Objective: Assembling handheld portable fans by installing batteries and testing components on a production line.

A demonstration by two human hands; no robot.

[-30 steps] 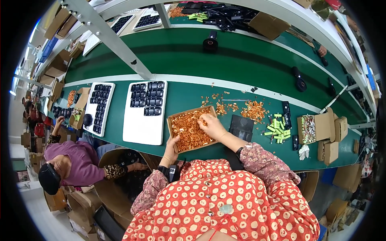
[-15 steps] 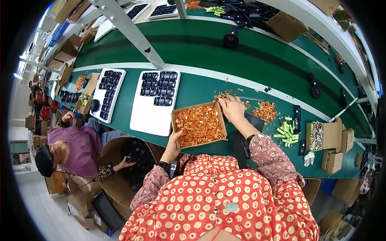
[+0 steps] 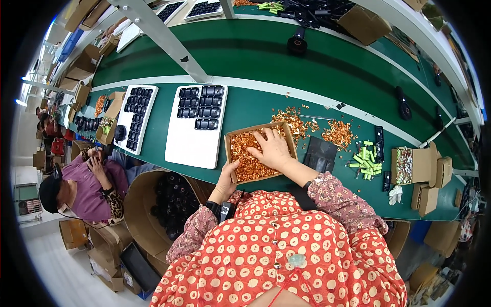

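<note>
With left hand (image 3: 225, 178) grips near-left corner of cardboard box (image 3: 290, 140) on green table (image 3: 250, 110); with spread-fingered right hand (image 3: 274, 151) touches coppery pieces (image 3: 244, 146) inside. Likely stiff-walled, weighty with contents; best held by opposite walls.

Parts box (image 3: 228, 151) lay on bench (image 3: 250, 102); one tray (image 3: 192, 146) left of it, second tray (image 3: 126, 124) farther left. Loose parts (image 3: 338, 134) lay behind-right; cylinders (image 3: 365, 159) farther right.
</note>
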